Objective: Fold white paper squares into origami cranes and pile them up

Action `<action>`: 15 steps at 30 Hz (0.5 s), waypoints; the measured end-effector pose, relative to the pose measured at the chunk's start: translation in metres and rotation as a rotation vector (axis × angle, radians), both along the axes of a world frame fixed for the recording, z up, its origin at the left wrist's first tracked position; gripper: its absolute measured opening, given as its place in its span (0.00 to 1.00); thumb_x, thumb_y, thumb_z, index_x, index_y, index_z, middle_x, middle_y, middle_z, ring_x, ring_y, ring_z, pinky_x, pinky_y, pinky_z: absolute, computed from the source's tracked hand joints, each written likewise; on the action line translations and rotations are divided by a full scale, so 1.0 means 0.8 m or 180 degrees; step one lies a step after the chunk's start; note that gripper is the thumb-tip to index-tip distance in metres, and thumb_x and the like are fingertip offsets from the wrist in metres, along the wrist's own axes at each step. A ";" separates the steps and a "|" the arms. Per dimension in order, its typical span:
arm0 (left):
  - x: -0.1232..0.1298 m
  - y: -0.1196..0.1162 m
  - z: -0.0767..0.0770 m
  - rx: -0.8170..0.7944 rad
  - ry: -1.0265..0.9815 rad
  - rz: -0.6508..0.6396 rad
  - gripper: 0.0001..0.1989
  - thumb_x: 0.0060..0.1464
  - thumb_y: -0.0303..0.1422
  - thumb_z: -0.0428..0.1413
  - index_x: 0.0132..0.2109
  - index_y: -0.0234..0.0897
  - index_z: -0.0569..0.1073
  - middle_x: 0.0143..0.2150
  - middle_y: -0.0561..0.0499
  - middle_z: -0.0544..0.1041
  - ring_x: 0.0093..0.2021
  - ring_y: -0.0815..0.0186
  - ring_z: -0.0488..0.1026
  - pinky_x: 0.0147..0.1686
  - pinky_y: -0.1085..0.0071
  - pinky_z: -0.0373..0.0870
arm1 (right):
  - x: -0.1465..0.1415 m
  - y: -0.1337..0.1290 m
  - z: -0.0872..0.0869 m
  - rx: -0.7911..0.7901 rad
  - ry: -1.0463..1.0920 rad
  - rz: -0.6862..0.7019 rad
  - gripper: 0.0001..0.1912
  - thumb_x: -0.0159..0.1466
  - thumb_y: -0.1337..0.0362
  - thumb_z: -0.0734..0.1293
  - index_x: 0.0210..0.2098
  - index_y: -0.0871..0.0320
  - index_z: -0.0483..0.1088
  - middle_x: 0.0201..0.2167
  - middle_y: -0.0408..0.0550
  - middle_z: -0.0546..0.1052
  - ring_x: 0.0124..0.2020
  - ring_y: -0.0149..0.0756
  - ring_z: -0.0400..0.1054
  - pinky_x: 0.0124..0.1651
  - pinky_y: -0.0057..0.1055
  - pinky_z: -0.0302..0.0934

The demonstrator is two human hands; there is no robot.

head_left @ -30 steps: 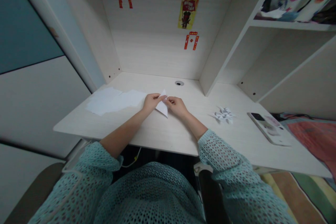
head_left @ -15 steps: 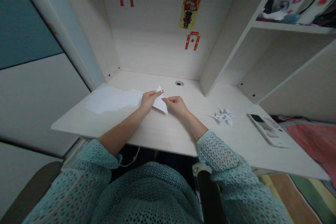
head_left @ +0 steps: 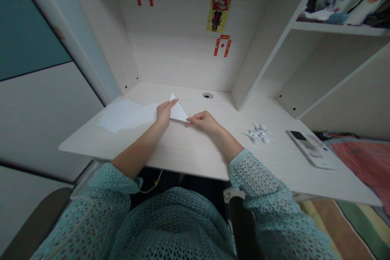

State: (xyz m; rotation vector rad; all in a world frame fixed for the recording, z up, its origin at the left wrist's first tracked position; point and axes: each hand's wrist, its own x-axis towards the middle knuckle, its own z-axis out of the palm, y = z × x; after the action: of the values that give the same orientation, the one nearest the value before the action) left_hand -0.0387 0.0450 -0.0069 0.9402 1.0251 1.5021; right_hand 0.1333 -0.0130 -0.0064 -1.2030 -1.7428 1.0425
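Observation:
A white sheet of paper folded to a triangle point(head_left: 178, 111) is held between my two hands, just above the desk. My left hand point(head_left: 164, 111) grips its left side, with the thumb lying on the face near the upper tip. With thumb and fingers pinched together, my right hand point(head_left: 203, 121) holds the lower right corner. Loose white paper sheets point(head_left: 126, 115) lie on the desk to the left, partly behind my left hand. Several small folded white paper pieces point(head_left: 258, 133) sit in a cluster to the right of my right hand.
The pale desk point(head_left: 189, 154) has a back wall with red and yellow stickers point(head_left: 219, 11). A phone-like white object point(head_left: 310, 149) with a dark patch lies at the right. An upright panel point(head_left: 262, 57) rises behind, and a round cable hole point(head_left: 207, 96) is near the wall.
The folded paper has turned and shifted left with my left hand. My right hand has slid from the paper's right edge to its lower right corner.

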 end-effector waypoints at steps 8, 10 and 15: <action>0.004 -0.006 0.002 0.0047 0.0060 0.0073 0.20 0.32 0.45 0.65 0.28 0.33 0.75 0.26 0.50 0.74 0.25 0.68 0.67 0.25 0.74 0.60 | 0.010 0.003 0.004 -0.0060 -0.0018 0.0151 0.18 0.52 0.49 0.67 0.23 0.59 0.77 0.20 0.46 0.75 0.20 0.26 0.57 0.25 0.27 0.49; 0.005 -0.007 0.002 0.0070 0.0050 0.0077 0.20 0.32 0.45 0.65 0.28 0.33 0.75 0.26 0.50 0.74 0.25 0.69 0.67 0.25 0.74 0.60 | 0.011 0.003 0.004 -0.0073 0.0009 0.0196 0.18 0.52 0.50 0.67 0.23 0.59 0.77 0.20 0.46 0.75 0.20 0.26 0.57 0.26 0.27 0.49; 0.006 -0.004 0.000 -0.0018 0.0041 0.0176 0.21 0.32 0.46 0.65 0.30 0.33 0.75 0.26 0.50 0.74 0.26 0.68 0.67 0.25 0.74 0.60 | 0.009 0.005 -0.001 -0.0074 0.0060 0.0096 0.18 0.53 0.51 0.66 0.24 0.61 0.76 0.19 0.45 0.74 0.20 0.25 0.56 0.25 0.26 0.48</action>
State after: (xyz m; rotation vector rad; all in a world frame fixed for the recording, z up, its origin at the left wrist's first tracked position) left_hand -0.0337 0.0417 -0.0072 0.9254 1.0718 1.5396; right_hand 0.1405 -0.0087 -0.0070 -1.1810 -1.7437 1.0911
